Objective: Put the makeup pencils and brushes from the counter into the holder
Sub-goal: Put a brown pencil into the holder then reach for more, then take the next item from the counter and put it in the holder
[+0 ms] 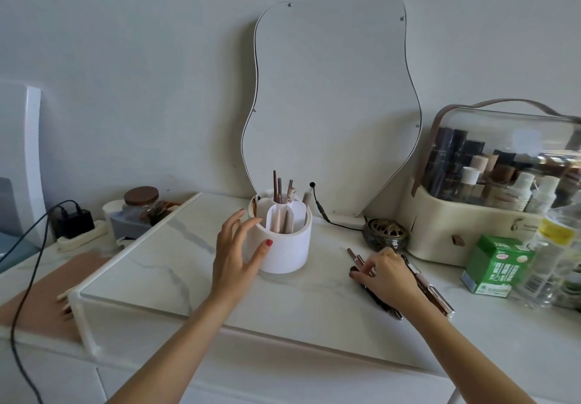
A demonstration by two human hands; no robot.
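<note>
A white round holder [284, 246] with inner compartments stands on the marble counter [176, 265], with several pencils and brushes [279, 190] upright in it. My left hand [237, 251] cups the holder's left side, thumb on its front wall, fingers spread. Several makeup pencils and brushes [432, 293] lie flat on the counter to the right of the holder. My right hand [386, 273] rests over them, its fingers curled down on a thin brown pencil [355, 256]; whether it grips the pencil is unclear.
A wavy mirror [330, 105] leans on the wall behind the holder, with a black cable [320, 208] beside it. A brass incense burner [385, 232], a clear-lidded cosmetics case [490, 202], a green box [495, 265] and bottles crowd the right. A jar [141, 205] and charger sit left.
</note>
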